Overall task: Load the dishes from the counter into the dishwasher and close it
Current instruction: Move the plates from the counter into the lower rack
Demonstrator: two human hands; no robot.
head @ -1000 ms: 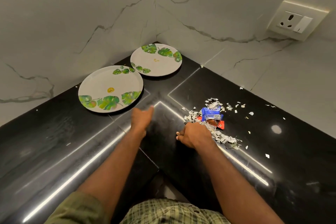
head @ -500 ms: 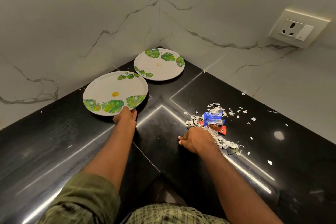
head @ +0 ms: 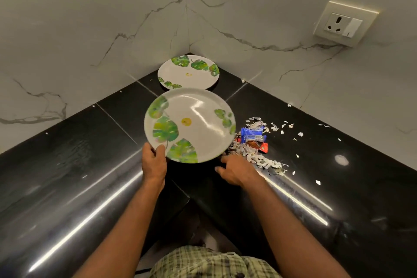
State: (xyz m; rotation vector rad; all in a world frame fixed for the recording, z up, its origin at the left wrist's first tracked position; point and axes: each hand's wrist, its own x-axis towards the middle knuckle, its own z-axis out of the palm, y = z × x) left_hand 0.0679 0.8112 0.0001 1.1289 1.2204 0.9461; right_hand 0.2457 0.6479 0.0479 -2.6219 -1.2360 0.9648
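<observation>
My left hand (head: pixel 154 162) grips the near rim of a white plate with green leaf prints (head: pixel 191 119), thumb on top, and holds it lifted above the black counter (head: pixel 67 165). A yellow smear sits at the plate's centre. A second leaf-print plate (head: pixel 188 72) lies flat in the far corner against the marble wall. My right hand (head: pixel 237 170) rests on the counter just below the lifted plate's right edge, fingers loosely curled, holding nothing. No dishwasher is in view.
A heap of torn paper scraps (head: pixel 257 158) with a blue wrapper (head: pixel 251 134) and a red wrapper (head: pixel 262 148) lies right of my right hand; stray bits scatter further right. A wall socket (head: pixel 344 23) sits on the right wall. The counter's rounded front edge runs along both sides.
My left hand took hold of the nearer plate at its rim, lifted it off the counter and brought it right, towards the middle. My right hand stayed by the scraps.
</observation>
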